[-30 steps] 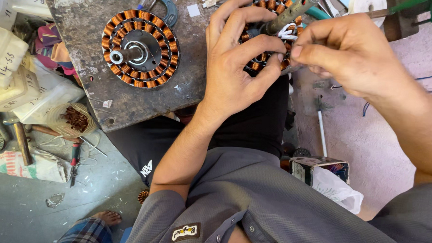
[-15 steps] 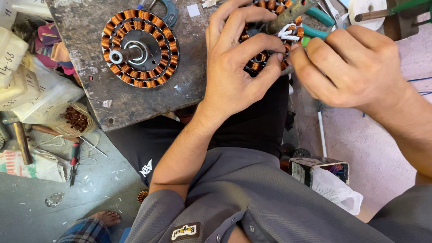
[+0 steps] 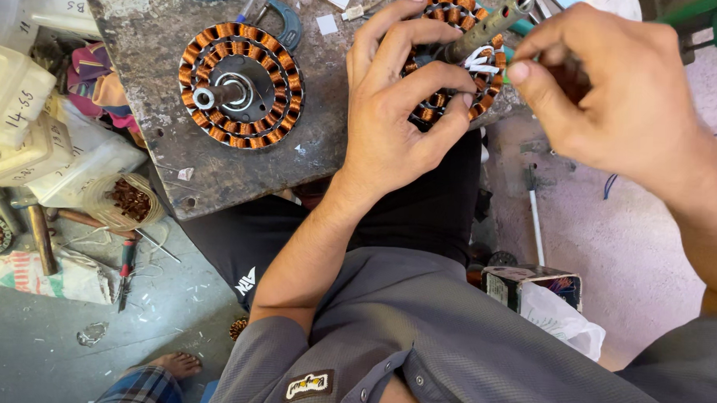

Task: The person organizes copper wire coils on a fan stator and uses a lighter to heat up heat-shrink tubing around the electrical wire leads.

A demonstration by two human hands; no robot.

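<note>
Head view. A workshop floor [image 3: 35, 349] littered with wire scraps is seen from above, with a worn, stained table [image 3: 162, 139] set before the seated person. On the table a spare stator [image 3: 239, 84], ringed with copper coils, lies flat and untouched; a caliper [image 3: 285, 20] lies just behind it. To the left of the table, plastic tubs [image 3: 20, 110] and a jar of copper scrap [image 3: 124, 201] are seen, with a hammer [image 3: 39, 234] and pliers [image 3: 126, 265] on the floor.

A second stator [image 3: 459, 62] lies at the table's far right edge. It is pinned by the left hand [image 3: 393, 123], whose fingers [image 3: 427, 65] are spread over the coils, thumb against the rim. The right hand [image 3: 616, 99] is closed, fingers together, on a slim tool [image 3: 488, 27] whose tip meets white sleeved leads [image 3: 481, 59] on the windings.

The stator is judged heavy and rigid, being laminated steel, and unlikely to slip once pressed flat. Its enamelled wire and leads are judged fragile; hold is best taken at the outer rim or hub, not across the coils.
</note>
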